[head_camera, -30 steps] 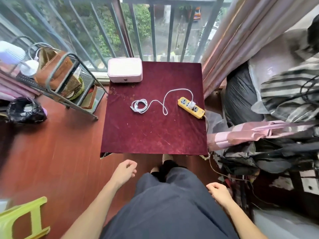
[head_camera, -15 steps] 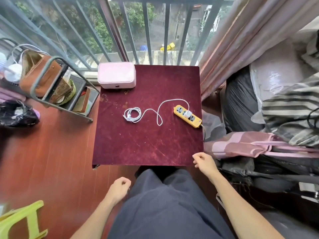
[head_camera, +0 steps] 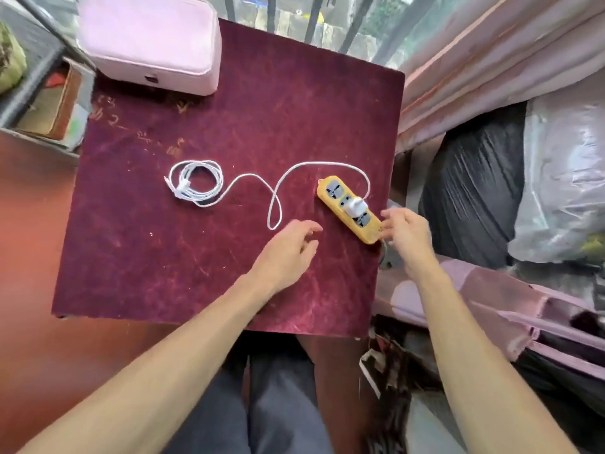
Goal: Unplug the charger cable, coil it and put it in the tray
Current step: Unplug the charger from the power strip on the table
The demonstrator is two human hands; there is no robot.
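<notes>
Two bare hands now reach over the maroon velvet tabletop [head_camera: 183, 267], where a second ago they hung low beside the person's lap; the view has also closed in on the table, so the approach is done and the unplugging step is about to begin. At the far left corner of the table sits the pink case [head_camera: 149, 39], lid closed, which looks to be the only candidate for the tray, though I cannot tell that for sure. The left hand [head_camera: 284, 253] hovers above the cloth with its fingers loosely curled and holding nothing, just short of the near loop of the cable. The right hand [head_camera: 404, 232] is at the near end of the yellow power strip [head_camera: 348, 208], fingers spread and relaxed, the fingertips touching or almost touching the strip's end; it grips nothing yet. The strip lies diagonally near the table's right edge. The white charger cable [head_camera: 278, 191] has not moved: it runs from the strip in an S-curve across the middle of the table to a loose coil on the left. Its white adapter [head_camera: 354, 206] is seated in the strip's middle socket, so nothing of the task is done. As I judge it, the right hand is placed to steady the strip while the left one comes in to pull the adapter out.
</notes>
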